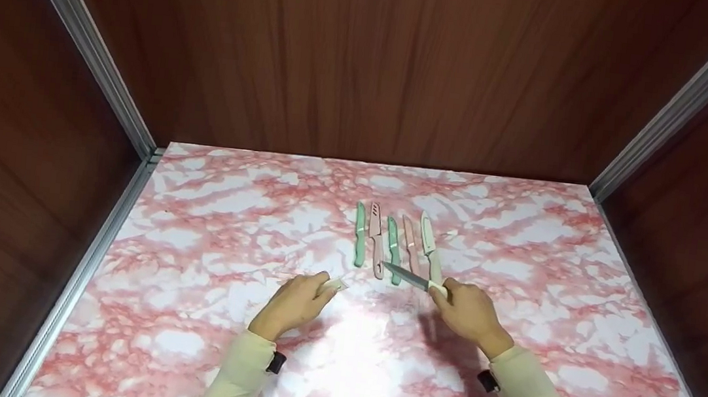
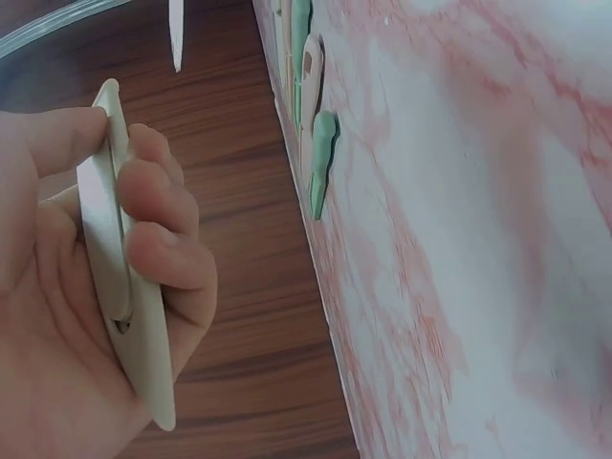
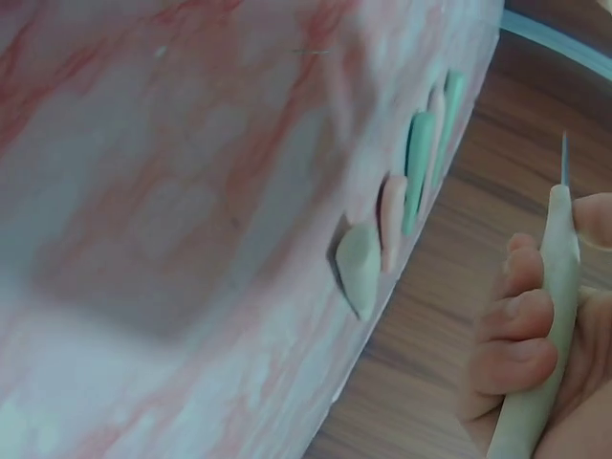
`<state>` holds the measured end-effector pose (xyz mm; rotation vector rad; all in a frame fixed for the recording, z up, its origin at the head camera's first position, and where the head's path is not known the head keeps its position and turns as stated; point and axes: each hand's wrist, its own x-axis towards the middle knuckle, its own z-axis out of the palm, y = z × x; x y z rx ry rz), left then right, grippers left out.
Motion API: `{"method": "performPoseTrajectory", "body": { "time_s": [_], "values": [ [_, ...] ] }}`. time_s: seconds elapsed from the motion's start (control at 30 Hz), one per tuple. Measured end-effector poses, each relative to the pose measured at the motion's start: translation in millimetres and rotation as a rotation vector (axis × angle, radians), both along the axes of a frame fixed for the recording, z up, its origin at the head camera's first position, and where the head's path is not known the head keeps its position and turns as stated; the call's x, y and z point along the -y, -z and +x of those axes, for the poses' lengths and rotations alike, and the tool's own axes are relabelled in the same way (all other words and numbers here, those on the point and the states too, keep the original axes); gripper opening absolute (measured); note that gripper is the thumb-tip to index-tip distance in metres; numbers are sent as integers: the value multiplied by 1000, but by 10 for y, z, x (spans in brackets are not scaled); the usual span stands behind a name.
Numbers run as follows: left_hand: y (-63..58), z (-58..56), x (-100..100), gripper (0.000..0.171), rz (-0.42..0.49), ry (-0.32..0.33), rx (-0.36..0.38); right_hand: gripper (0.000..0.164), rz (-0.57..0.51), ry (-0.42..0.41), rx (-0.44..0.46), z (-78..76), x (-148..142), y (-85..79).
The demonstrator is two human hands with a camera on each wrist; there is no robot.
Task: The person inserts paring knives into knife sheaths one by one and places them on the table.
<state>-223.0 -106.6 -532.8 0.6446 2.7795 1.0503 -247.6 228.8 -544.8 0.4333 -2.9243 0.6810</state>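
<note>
My left hand [image 1: 297,302] grips a cream blade sheath [image 2: 148,325], its long slit visible between thumb and curled fingers in the left wrist view. To the right, my right hand [image 1: 471,311] holds a knife by its cream handle [image 3: 550,330]. Its bare grey blade [image 1: 406,274] points left, above the lower ends of the knives on the table. Those lie side by side beyond my hands: a green knife [image 1: 360,233], a pink knife [image 1: 379,250], a second green knife [image 1: 394,250], a second pink knife [image 1: 413,249] and a cream knife [image 1: 428,234].
The table top [image 1: 204,242] has a red and white marbled surface. Brown wood-grain panels [image 1: 368,62] enclose its back and sides, with metal rails [image 1: 91,39] at the corners. Bright glare lies on the table between my forearms.
</note>
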Motion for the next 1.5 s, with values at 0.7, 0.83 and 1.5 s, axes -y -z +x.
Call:
{"method": "performPoseTrajectory", "body": {
  "time_s": [0.7, 0.83, 1.5],
  "values": [
    [-27, 0, -176, 31, -28, 28, -57, 37, -35, -199, -167, 39, 148, -83],
    [-32, -1, -196, 31, -24, 28, -65, 38, -28, -217, -170, 49, 158, -100],
    [-34, 8, -178, 27, -20, 42, -47, 38, -9, -249, -181, 52, 203, -136]
  ]
}}
